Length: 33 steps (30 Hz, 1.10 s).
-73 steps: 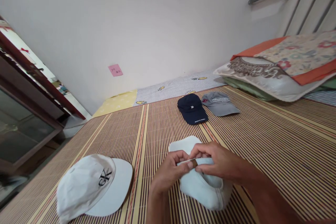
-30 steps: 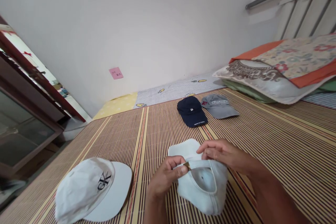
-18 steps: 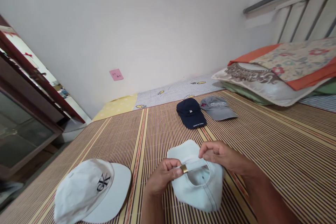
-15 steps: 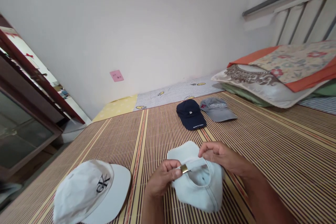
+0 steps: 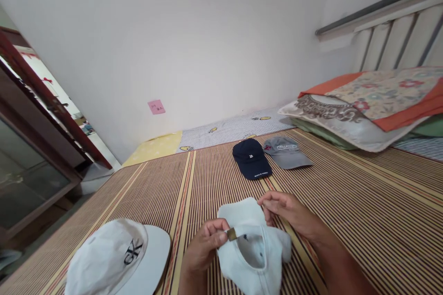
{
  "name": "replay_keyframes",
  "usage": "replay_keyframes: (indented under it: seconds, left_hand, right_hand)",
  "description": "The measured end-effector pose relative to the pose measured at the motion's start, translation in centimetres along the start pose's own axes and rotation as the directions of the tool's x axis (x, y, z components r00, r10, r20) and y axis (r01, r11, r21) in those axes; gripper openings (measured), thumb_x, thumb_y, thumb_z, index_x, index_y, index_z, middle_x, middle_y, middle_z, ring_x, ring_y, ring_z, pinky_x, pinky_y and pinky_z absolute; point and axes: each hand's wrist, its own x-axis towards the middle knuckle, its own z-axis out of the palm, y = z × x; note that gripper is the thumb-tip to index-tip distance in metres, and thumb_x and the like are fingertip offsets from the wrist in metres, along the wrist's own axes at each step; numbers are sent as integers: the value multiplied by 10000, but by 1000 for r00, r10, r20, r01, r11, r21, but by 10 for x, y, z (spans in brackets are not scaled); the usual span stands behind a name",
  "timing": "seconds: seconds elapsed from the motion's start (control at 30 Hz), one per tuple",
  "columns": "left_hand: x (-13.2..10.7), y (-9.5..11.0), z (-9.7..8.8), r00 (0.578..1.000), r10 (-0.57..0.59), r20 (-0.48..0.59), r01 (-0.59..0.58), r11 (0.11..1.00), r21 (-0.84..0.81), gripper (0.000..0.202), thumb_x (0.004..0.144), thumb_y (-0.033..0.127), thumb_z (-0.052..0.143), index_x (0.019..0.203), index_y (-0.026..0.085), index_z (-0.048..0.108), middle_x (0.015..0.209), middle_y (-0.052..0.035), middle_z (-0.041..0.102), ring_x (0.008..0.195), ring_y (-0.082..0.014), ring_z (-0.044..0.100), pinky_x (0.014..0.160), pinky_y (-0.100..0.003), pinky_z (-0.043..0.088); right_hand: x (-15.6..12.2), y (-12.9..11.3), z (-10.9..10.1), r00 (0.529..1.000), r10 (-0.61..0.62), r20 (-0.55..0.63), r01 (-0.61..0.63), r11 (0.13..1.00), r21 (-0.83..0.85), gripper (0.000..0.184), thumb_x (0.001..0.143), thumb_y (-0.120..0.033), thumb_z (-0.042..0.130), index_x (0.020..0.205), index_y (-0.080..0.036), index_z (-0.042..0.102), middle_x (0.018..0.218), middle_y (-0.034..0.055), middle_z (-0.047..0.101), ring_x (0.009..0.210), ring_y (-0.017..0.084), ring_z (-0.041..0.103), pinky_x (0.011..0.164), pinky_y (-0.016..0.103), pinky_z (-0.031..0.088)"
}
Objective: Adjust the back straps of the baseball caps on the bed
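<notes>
A pale blue baseball cap (image 5: 273, 253) lies before me with its back opening toward me and its brim pointing away. My left hand (image 5: 204, 244) pinches the cap's adjustment strap at the brass-coloured buckle (image 5: 231, 234), thumb on top. Just right of the brim is my right hand (image 5: 289, 212), its fingers loosely bent and apart, with nothing visible in them; whether a fingertip brushes the brim I cannot tell. To the left lies a white cap (image 5: 104, 253) with black CK letters. Farther off are a navy cap (image 5: 251, 156) and a grey cap (image 5: 287, 152), side by side.
Under the caps spreads a striped bamboo mat (image 5: 155, 203). Pillows (image 5: 367, 124) with an orange-edged floral cover are piled at the right by white bars (image 5: 391, 41). A pink note (image 5: 156, 107) sticks to the wall; a glass-fronted cabinet (image 5: 31, 175) stands left.
My right hand has let go of the strap's right end and moved slightly left and up from it. My left hand, still on the buckle, has shifted left and down with the cap.
</notes>
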Motion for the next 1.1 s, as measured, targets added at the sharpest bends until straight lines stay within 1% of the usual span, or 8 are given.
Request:
replay_keyframes:
  seconds: [0.23, 0.5, 0.67, 0.8, 0.9, 0.97, 1.0, 1.1]
  left_hand:
    - [-2, 4, 1, 1000, -4, -26, 5, 999, 43, 502, 711, 580, 905, 735, 142, 661, 617, -7, 605, 521, -88, 452, 516, -204, 306]
    - [-2, 8, 4, 990, -109, 91, 93, 981, 170, 444, 733, 519, 909, 802, 158, 659, 568, -31, 691, 430, -118, 532, 469, -208, 371]
    - [-3, 23, 10, 993, 15, -116, 17, 963, 270, 441, 790, 532, 882, 818, 153, 658, 647, -31, 702, 584, -131, 586, 610, -233, 442]
    - [-8, 44, 28, 914, 241, -326, -103, 916, 388, 448, 864, 591, 800, 778, 184, 632, 650, -1, 656, 602, -139, 551, 624, -257, 440]
    - [-19, 62, 58, 818, 392, -421, -173, 866, 470, 449, 916, 609, 737, 742, 217, 603, 622, 16, 598, 602, -146, 520, 616, -269, 417]
    - [-29, 70, 82, 789, 443, -427, -234, 858, 458, 427, 925, 598, 731, 734, 241, 597, 606, 13, 584, 589, -157, 501, 601, -290, 398]
    - [-34, 72, 94, 807, 438, -395, -274, 871, 407, 419, 921, 610, 724, 734, 256, 603, 608, 3, 584, 587, -169, 500, 596, -311, 393]
    - [-49, 68, 116, 946, 299, -122, -254, 921, 295, 476, 823, 795, 672, 718, 331, 646, 523, -14, 482, 507, -211, 399, 541, -389, 342]
  right_hand:
    - [-9, -20, -1, 978, -37, -207, 106, 936, 336, 370, 832, -539, 838, 945, -194, 764, 652, -13, 649, 629, 141, 595, 654, 276, 467]
    - [-19, -30, -5, 965, -209, -161, 262, 831, 490, 292, 842, -508, 824, 919, -229, 783, 551, -55, 556, 487, 84, 468, 738, 282, 510]
    - [-13, -32, 5, 974, -105, -199, 176, 909, 377, 325, 838, -504, 842, 921, -198, 771, 614, -16, 599, 575, 124, 525, 601, 258, 452]
    - [-12, -41, 12, 963, -114, -243, 204, 900, 384, 325, 829, -495, 848, 918, -193, 768, 623, -13, 588, 593, 131, 527, 567, 251, 440]
    - [-15, -47, 15, 953, -148, -264, 251, 875, 415, 275, 855, -477, 827, 921, -217, 768, 590, -41, 549, 539, 103, 485, 601, 249, 471]
    - [-18, -51, 17, 946, -176, -272, 283, 858, 430, 258, 868, -482, 812, 923, -233, 771, 572, -56, 527, 511, 87, 459, 665, 259, 511]
    - [-19, -53, 19, 943, -190, -273, 298, 849, 437, 258, 871, -488, 807, 925, -239, 773, 564, -61, 515, 501, 82, 450, 683, 261, 521]
    - [-25, -59, 24, 938, -227, -262, 327, 829, 454, 247, 869, -493, 802, 927, -254, 779, 550, -70, 485, 466, 78, 421, 684, 280, 530]
